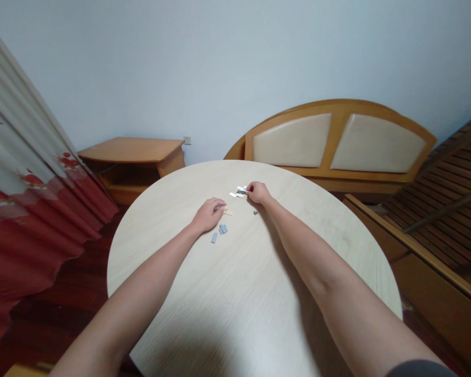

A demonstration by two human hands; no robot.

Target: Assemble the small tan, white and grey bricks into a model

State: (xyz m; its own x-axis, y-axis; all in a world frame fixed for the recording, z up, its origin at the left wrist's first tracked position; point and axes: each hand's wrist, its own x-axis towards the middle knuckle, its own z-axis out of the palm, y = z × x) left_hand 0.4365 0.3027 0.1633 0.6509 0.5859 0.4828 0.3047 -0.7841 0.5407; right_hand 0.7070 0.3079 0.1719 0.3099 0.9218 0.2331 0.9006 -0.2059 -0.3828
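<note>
Small flat building pieces lie near the middle of a round pale wooden table [255, 298]. My right hand [258, 192] is closed in a pinch on a small cluster of white and dark pieces [239, 192] that rests on the tabletop. My left hand [209, 213] lies curled on the table with its fingers closed over a tan piece [228, 212]. Several grey pieces [221, 230] sit just in front of my left hand. One tiny dark piece [255, 212] lies beside my right wrist.
A wooden bedside cabinet [135, 159] stands behind the table at left. A padded wooden headboard [337, 144] leans on the wall behind. Wooden bed slats [443, 204] fill the right side. A red and white curtain [27, 199] hangs at left.
</note>
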